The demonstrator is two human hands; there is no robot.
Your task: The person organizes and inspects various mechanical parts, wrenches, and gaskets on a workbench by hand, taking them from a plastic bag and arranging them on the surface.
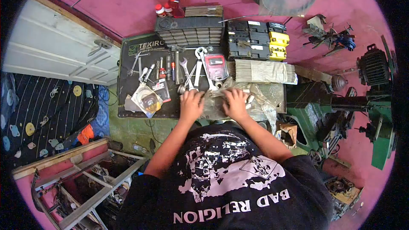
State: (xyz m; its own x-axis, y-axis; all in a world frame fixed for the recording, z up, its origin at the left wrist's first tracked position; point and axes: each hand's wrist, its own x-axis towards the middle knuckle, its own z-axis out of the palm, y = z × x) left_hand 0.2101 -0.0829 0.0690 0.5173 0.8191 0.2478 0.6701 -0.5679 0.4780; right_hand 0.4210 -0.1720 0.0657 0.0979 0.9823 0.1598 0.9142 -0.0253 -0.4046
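Observation:
My left hand (191, 104) rests near the front of the workbench, its fingers slightly apart at the lower ends of several wrenches (199, 70). Nothing shows in its grip. My right hand (235, 104) lies on the bench with fingers spread, touching a crumpled clear plastic bag (260, 102). Small metal parts (250, 98) sit beside its fingers. Between and beyond both hands, a combination wrench (185, 66) and a red blister pack (217, 67) lie on the mat. The undersides of my fingers are hidden.
Screwdrivers and sockets (168, 68) lie on the left, near a packaged round part (149, 101). A parts drawer cabinet (189, 34) stands at the back, beside black and yellow boxes (251, 40). A cardboard stack (262, 72) lies right. Green machinery (306, 115) flanks the bench.

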